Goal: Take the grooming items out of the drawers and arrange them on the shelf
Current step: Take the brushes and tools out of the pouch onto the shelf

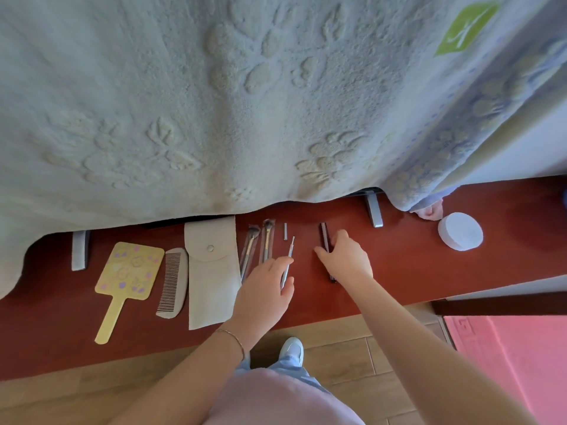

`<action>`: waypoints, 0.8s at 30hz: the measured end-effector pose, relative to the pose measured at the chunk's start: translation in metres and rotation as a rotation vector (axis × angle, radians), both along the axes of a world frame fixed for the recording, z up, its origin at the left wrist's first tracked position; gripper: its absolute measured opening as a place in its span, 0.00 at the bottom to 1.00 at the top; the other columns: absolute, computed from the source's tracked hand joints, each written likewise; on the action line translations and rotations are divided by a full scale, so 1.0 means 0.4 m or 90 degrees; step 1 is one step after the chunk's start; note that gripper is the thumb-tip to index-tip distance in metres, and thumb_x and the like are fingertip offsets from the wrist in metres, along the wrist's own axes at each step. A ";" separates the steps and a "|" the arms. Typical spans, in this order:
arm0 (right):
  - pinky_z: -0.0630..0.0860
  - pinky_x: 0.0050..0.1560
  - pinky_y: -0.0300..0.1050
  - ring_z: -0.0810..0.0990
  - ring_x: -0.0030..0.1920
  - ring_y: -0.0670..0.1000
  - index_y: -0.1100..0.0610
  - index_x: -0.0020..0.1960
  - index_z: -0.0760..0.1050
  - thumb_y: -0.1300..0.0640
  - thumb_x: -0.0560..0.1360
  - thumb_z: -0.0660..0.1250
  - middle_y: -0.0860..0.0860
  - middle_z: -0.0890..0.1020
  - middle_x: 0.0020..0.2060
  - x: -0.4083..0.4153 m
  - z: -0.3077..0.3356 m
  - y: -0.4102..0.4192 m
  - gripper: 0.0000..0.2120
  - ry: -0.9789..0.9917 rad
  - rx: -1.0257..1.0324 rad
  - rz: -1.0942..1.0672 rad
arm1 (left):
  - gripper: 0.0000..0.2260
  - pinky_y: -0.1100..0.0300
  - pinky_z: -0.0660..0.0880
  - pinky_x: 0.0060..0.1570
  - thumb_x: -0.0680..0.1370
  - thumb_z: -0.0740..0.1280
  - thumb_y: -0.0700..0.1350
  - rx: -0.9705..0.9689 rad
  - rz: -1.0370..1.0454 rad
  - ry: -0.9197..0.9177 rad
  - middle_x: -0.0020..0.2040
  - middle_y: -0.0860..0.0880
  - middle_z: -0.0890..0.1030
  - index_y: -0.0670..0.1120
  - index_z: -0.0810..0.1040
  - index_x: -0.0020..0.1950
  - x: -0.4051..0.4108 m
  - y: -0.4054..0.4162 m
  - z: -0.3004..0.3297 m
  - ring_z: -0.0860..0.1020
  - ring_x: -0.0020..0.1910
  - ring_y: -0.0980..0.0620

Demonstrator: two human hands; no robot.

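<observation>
Two hands over a red-brown shelf (399, 271). Left hand (265, 289) with fingers curled round a thin metal tool (287, 262), tip pointing away toward the back, lower part hidden in the grip. Right hand (345, 259) palm down on a dark slim stick (326, 243), fingers bent over it, pinning it to the shelf; whether actually gripping it, cannot tell. Laid in a row on the shelf, left to right: yellow hand mirror (130, 271) with handle toward the front edge, beige comb (171, 282) just beside it, beige pouch (211, 271) with a snap flap, two makeup brushes (259, 243) in clear sleeves, side by side. Short metal piece (285, 231) lying apart behind the metal tool. White round puff (460, 231) well to the right. Pale embossed blanket (214, 102) hanging over the back of the shelf, grey feet (375, 213) showing beneath its edge. Thin bracelet (233, 337) on the left wrist.
</observation>
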State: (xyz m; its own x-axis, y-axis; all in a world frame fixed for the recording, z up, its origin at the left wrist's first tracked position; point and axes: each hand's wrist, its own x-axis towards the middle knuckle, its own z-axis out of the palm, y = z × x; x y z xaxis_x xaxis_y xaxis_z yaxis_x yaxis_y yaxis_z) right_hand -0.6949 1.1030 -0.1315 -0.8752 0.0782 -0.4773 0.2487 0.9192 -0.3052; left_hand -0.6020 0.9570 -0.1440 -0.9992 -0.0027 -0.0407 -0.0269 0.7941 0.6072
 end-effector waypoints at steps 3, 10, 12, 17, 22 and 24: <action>0.76 0.43 0.47 0.79 0.45 0.56 0.58 0.55 0.70 0.50 0.76 0.62 0.55 0.79 0.47 0.009 0.005 0.005 0.13 0.010 -0.015 0.005 | 0.15 0.71 0.73 0.46 0.79 0.60 0.49 0.071 0.010 -0.050 0.45 0.56 0.76 0.51 0.71 0.66 -0.006 0.012 0.019 0.76 0.44 0.58; 0.76 0.33 0.43 0.76 0.27 0.50 0.61 0.45 0.76 0.58 0.76 0.63 0.54 0.79 0.28 0.035 0.088 0.008 0.07 -0.105 -0.474 -0.238 | 0.12 0.67 0.75 0.43 0.81 0.55 0.52 0.448 0.093 -0.287 0.51 0.55 0.78 0.54 0.66 0.64 -0.044 0.047 0.086 0.80 0.42 0.57; 0.69 0.28 0.41 0.72 0.25 0.50 0.62 0.42 0.75 0.61 0.75 0.63 0.54 0.76 0.26 0.053 0.100 0.004 0.06 -0.154 -0.573 -0.259 | 0.10 0.67 0.75 0.36 0.81 0.54 0.52 0.500 0.085 -0.294 0.45 0.52 0.78 0.53 0.67 0.61 -0.047 0.059 0.104 0.79 0.37 0.55; 0.60 0.23 0.39 0.60 0.23 0.46 0.57 0.37 0.71 0.49 0.74 0.67 0.49 0.67 0.27 0.060 0.083 0.002 0.13 -0.129 -0.511 -0.272 | 0.15 0.53 0.75 0.45 0.82 0.52 0.50 0.382 0.034 -0.216 0.45 0.52 0.77 0.52 0.65 0.68 -0.034 0.073 0.089 0.77 0.41 0.50; 0.58 0.24 0.40 0.59 0.21 0.46 0.58 0.35 0.70 0.53 0.75 0.67 0.51 0.67 0.27 0.051 0.069 -0.002 0.14 -0.129 -0.584 -0.303 | 0.17 0.66 0.70 0.31 0.82 0.52 0.47 0.370 0.012 -0.159 0.37 0.61 0.74 0.52 0.64 0.71 -0.012 0.070 0.083 0.72 0.31 0.60; 0.56 0.23 0.39 0.59 0.20 0.45 0.58 0.35 0.70 0.56 0.76 0.66 0.50 0.67 0.26 0.051 0.070 -0.007 0.13 -0.152 -0.648 -0.340 | 0.17 0.71 0.65 0.28 0.82 0.52 0.45 0.403 0.026 -0.168 0.34 0.57 0.73 0.52 0.65 0.72 -0.012 0.067 0.086 0.70 0.27 0.62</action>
State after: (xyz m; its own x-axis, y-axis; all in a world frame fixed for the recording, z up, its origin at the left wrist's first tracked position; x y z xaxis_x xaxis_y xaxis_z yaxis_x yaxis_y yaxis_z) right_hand -0.6747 1.1003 -0.1034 -0.7268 -0.1047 -0.6788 0.6789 0.0397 -0.7331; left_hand -0.6067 0.9838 -0.1098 -0.9550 0.0650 -0.2894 -0.2604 0.2837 0.9229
